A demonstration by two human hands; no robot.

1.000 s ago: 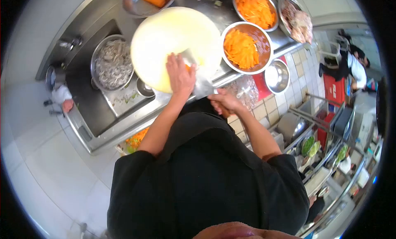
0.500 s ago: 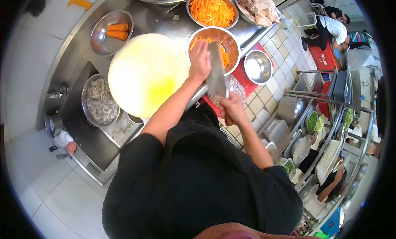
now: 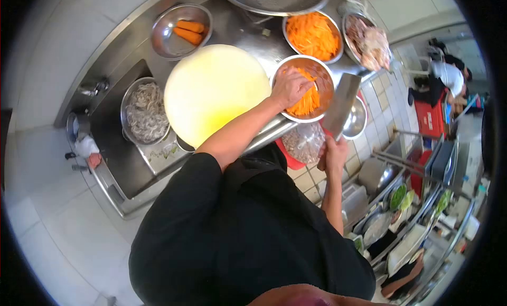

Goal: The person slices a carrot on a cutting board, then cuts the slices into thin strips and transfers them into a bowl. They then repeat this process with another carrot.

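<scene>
So the carrot strips are sitting in a steel colander near the counter's front edge, just right of a big round cutting board, pale with a yellower patch at the near side. The left hand is palm down inside the colander's rim, over the strips, fingers kinda close together and a bit bent. Can't tell if it's pinching any or just touching them.

Right hand has its fingers wrapped around the handle of a cleaver, wide blade pointing up and away, right beside the colander. In this view the blade overlaps part of an empty-looking steel bowl, which is lower down past the counter edge. A clear plastic bag is down there too, on something red; no clue what's in it, too blurry.

Behind the colander there's a second bowl piled with shredded carrot, then a bowl of raw meat to its right. Over on the far left of the board, a steel bowl holds a couple of peeled carrot pieces. The sink has a pot of greyish strips in it, near the faucet.
</scene>
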